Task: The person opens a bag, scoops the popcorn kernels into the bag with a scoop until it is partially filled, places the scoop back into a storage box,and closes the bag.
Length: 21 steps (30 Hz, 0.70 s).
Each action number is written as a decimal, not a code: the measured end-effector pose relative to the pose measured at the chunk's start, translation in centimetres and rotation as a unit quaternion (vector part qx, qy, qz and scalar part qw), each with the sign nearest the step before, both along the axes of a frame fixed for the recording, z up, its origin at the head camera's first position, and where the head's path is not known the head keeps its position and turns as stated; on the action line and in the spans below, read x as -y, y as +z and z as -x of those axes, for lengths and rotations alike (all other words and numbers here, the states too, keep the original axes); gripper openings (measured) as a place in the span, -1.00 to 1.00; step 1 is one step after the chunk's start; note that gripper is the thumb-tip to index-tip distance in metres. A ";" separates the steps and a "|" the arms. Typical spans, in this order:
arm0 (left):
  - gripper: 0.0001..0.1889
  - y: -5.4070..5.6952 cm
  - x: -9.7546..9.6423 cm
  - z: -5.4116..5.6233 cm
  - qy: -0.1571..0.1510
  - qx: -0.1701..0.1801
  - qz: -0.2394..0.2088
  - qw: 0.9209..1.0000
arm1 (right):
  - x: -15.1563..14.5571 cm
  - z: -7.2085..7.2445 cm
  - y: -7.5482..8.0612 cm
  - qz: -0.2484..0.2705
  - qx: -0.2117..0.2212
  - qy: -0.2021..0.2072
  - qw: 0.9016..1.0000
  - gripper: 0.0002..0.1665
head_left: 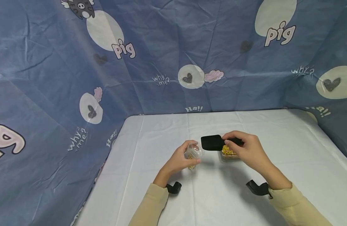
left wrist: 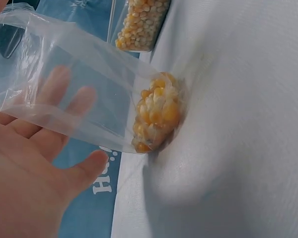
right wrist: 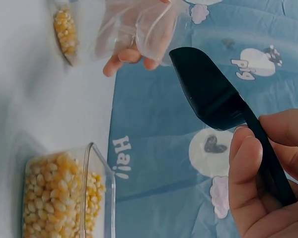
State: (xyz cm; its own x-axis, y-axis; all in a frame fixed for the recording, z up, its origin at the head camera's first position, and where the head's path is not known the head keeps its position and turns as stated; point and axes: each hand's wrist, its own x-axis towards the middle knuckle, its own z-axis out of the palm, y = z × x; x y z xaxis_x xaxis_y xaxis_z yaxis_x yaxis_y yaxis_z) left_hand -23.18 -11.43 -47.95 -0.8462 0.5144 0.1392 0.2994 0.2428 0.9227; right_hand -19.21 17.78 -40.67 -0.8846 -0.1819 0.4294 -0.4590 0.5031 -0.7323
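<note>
My left hand is curled round a clear plastic bag, with fingers showing hazily through the film in the left wrist view and the thumb apart on the near side. Corn kernels fill the bag's bottom corner, low over the white cloth. Between thumb and fingers, my right hand grips the handle of a small black scoop. The scoop's blade points left toward the bag's mouth; no kernels show on it. Under the right hand stands a clear rectangular container of corn kernels, partly hidden in the head view.
A white cloth covers the table. Blue printed fabric hangs behind and along the left side. Black wrist mounts stick out from both cuffs.
</note>
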 end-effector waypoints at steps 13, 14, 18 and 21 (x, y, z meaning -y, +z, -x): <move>-0.33 -0.2 -0.3 -0.1 0.043 -0.028 -0.005 0.999 | -2.2 -0.5 -0.5 -0.010 0.007 -0.023 1.000 -0.84; -0.33 -0.2 -0.4 -0.1 0.048 -0.030 -0.001 0.998 | -2.5 -0.5 -0.5 -0.013 0.008 -0.026 1.000 -0.84; -0.26 -0.2 -0.9 -0.3 0.064 -0.041 0.019 0.997 | -3.5 -0.6 -0.8 -0.026 0.005 -0.038 0.999 -0.83; -0.19 -0.2 -1.2 -0.4 0.075 -0.045 0.035 0.996 | -4.2 -0.5 -1.0 -0.039 0.001 -0.045 0.998 -0.83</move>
State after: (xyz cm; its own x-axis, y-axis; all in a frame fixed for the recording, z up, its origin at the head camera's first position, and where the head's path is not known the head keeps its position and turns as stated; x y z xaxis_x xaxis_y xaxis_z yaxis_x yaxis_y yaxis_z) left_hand -22.75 -10.26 -48.14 -0.9003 0.3934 0.1862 0.3350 0.3532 0.8735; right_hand -18.68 21.97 -41.68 -0.8996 -0.1346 0.4154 -0.4079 0.5983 -0.6896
